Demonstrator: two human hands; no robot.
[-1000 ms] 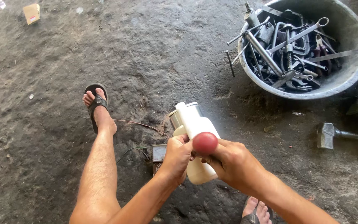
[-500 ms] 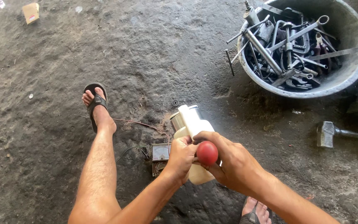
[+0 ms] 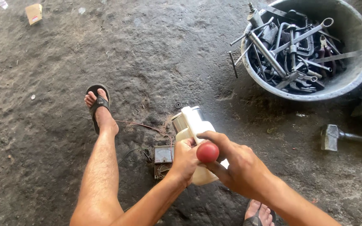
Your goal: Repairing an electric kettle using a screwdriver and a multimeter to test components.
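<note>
My left hand (image 3: pixel 184 161) grips the side of a cream-white electric kettle (image 3: pixel 192 125) that lies tilted over the ground, its metal-rimmed mouth pointing away from me. My right hand (image 3: pixel 239 167) is closed around a tool with a round red handle end (image 3: pixel 207 152), pressed against the kettle's base. The tool's shaft is hidden behind the hands. Just below the kettle on the floor sits a small analogue multimeter (image 3: pixel 163 160) with red and black leads (image 3: pixel 141 126) trailing to the left.
A grey basin (image 3: pixel 348 81) at the top right holds several wrenches and metal tools. A hammer (image 3: pixel 336 136) lies at the right. My sandalled left foot (image 3: pixel 98 105) rests on rough concrete; my right foot's toes (image 3: pixel 259 214) show at the bottom. A small cardboard box (image 3: pixel 34 13) lies far left.
The kettle and both hands have drifted slightly down and toward me; the red handle sits a little lower against the kettle. Nothing was released.
</note>
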